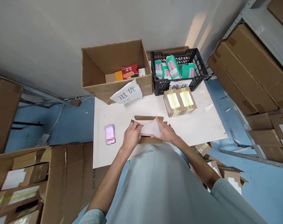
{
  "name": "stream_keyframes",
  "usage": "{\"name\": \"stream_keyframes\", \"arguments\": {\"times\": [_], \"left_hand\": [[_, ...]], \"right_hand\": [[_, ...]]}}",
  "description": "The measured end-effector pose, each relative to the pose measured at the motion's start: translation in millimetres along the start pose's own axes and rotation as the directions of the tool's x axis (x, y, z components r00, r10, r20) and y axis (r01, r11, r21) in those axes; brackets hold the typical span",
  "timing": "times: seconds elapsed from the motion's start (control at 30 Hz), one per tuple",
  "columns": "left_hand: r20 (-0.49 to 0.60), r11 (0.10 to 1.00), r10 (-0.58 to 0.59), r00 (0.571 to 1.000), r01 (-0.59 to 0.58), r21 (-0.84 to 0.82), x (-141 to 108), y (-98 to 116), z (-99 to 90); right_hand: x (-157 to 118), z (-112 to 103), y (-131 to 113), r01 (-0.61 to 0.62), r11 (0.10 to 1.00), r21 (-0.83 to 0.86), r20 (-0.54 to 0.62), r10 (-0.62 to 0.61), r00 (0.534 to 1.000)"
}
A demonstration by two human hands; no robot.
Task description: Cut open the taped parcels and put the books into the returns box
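A small open cardboard box (151,140) lies at the table's front edge, its flaps folded outward. Over its opening is a flat, pale item in whitish wrapping (151,128); what is inside the wrapping I cannot make out. My left hand (132,134) pinches the left end of this item between thumb and fingers. At the opposite end, my right hand (166,131) grips it with the fingers on the far side and the thumb nearer me. Whether the item rests on the box bottom is hidden by my hands.
A phone (110,134) lies left on the white table (101,115). Behind stand a large carton (96,84) with books and a black crate (158,88) of green-and-pink boxes. Two taped parcels (180,102) sit before the crate. Cartons (68,174) flank the table.
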State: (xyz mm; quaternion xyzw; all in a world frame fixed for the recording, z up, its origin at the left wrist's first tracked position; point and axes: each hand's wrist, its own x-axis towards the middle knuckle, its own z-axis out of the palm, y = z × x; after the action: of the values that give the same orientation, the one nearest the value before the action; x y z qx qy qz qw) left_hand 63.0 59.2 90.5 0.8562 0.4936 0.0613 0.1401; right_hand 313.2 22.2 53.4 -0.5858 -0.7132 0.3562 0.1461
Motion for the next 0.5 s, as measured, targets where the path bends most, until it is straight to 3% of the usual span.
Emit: {"name": "stream_keyframes", "arguments": {"times": [0.13,0.27,0.37,0.5], "left_hand": [[-0.087,0.992,0.118,0.989,-0.121,-0.031,-3.8,-1.6,-26.3],[-0.158,0.991,0.127,0.979,-0.133,-0.024,-11.8,-6.0,-43.2],[-0.183,0.993,0.089,0.979,-0.101,-0.06,-24.5,-12.9,-49.8],[-0.181,0.991,-0.014,0.983,-0.011,-0.132,-48.4,-33.4,-48.9]], "right_hand": [[-3.3,-22.1,-32.4,-0.065,0.992,0.104,-0.012,0.067,0.998],[-5.9,-28.6,-53.0,-0.011,0.961,0.275,-0.059,0.029,0.998],[-6.9,-17.8,-61.5,0.063,0.926,0.372,-0.059,-0.044,0.997],[-5.6,17.8,-75.4,0.057,0.906,0.419,0.01,-0.067,0.998]]}}
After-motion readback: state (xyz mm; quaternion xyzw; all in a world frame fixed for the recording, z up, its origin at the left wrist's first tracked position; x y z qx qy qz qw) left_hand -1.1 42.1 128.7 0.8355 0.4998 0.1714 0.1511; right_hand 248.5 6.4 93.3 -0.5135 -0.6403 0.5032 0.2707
